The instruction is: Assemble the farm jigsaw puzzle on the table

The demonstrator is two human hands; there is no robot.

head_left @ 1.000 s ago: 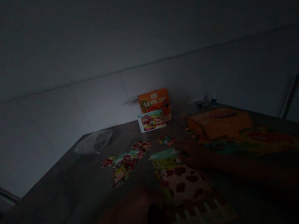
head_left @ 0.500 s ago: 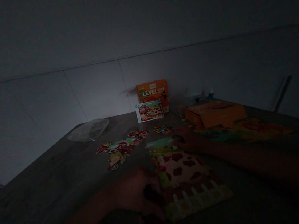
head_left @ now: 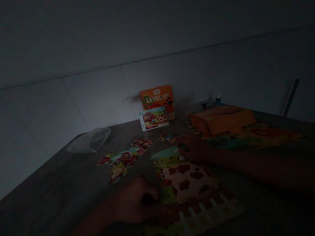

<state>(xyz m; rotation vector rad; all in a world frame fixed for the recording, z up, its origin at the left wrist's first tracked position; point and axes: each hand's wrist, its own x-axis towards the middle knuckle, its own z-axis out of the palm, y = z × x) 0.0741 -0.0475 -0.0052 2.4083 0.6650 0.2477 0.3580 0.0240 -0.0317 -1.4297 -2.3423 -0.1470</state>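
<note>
In the dim light, a partly joined jigsaw puzzle [head_left: 192, 177] of a spotted cow behind a white fence lies flat on the table before me. My left hand [head_left: 135, 202] is at its lower left edge, with thumb and forefinger apart and the thumb lying over the dark red part. The other left fingers are curled and hard to make out. My right hand [head_left: 194, 148] rests open on the puzzle's upper right edge. Beyond my left hand lie loose puzzle pieces [head_left: 126, 157], and a smaller group of pieces [head_left: 168, 137] lies past the puzzle's top edge.
A farm picture card [head_left: 154, 118] leans on an upright orange box [head_left: 157, 94] at the back. A clear plastic bag [head_left: 89, 140] lies back left. On the right, another orange box [head_left: 223, 119] sits by a colourful flat puzzle [head_left: 275, 133]. A wall stands behind the table.
My left hand has shifted slightly up from the puzzle's lower left corner, uncovering more green and dark red there. My right hand stays at the upper right edge. The view has turned slightly right.
</note>
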